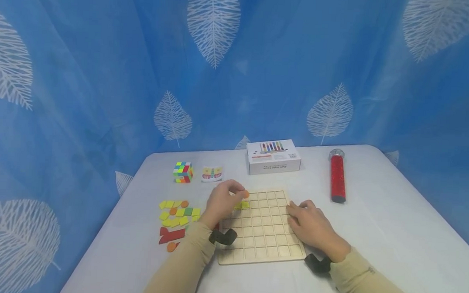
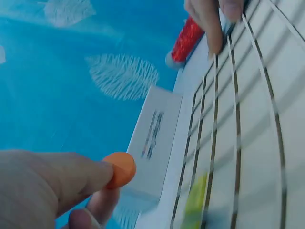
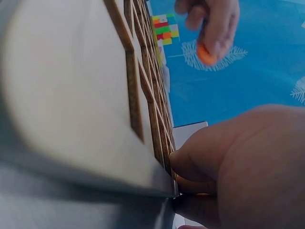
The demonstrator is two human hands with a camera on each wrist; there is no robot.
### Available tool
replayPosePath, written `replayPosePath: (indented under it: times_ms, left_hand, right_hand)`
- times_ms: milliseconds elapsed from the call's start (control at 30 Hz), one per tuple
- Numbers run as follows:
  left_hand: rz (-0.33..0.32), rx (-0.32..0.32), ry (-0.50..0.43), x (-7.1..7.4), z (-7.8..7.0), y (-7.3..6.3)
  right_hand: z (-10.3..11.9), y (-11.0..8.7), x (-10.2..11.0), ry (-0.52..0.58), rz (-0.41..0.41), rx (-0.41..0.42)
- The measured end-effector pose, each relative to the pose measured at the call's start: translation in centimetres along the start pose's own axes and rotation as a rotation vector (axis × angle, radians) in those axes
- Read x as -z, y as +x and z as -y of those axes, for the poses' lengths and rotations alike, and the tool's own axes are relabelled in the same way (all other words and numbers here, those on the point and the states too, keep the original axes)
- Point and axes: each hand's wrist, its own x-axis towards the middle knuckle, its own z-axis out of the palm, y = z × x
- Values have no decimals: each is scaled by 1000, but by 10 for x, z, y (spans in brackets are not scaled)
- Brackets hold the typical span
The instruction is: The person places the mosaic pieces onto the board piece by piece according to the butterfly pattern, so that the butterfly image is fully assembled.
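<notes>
Between thumb and finger, my left hand (image 1: 225,201) pinches an orange round piece (image 2: 122,169) above the far left part of a wooden grid board (image 1: 268,229). Yellow pieces (image 1: 245,204) sit in the grid just below that hand, partly hidden by it. My right hand (image 1: 311,224) grips the board's right edge. The right wrist view shows its thumb (image 3: 190,155) on the top side and fingers at the rim. The board lies flat on the white table, its squares divided by raised strips.
Loose yellow, orange, green and red pieces (image 1: 175,211) lie left of the board, some hidden by the left sleeve. Behind are a puzzle cube (image 1: 183,172), a picture card (image 1: 212,174) and a white box (image 1: 273,157). A red tube (image 1: 337,177) lies at the back right.
</notes>
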Motion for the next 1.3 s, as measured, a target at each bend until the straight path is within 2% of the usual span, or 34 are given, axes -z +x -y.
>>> replayPosePath:
  times_ms: [100, 200, 300, 467, 633, 867, 1133, 1300]
  left_hand:
    - [30, -5, 118, -16, -6, 2]
    - [22, -29, 296, -30, -8, 3]
    - [7, -73, 404, -40, -7, 5]
    - [3, -96, 448, -44, -4, 4]
    - [-33, -163, 452, -45, -3, 2]
    - [-32, -216, 470, -46, -2, -1]
    - [-38, -236, 487, -46, -1, -4]
    - [-44, -203, 471, -44, -2, -5]
  right_hand:
    - [0, -1, -3, 4, 2, 9]
    - [-1, 0, -5, -4, -12, 21]
    - [-3, -1, -4, -17, -26, 5]
    - [-2, -1, -2, -15, -14, 0]
    - [-2, -2, -3, -15, -16, 5]
    - [0, -2, -2, -12, -2, -12]
    - [1, -2, -2, -28, 31, -25]
    - [1, -2, -2, -32, 31, -20]
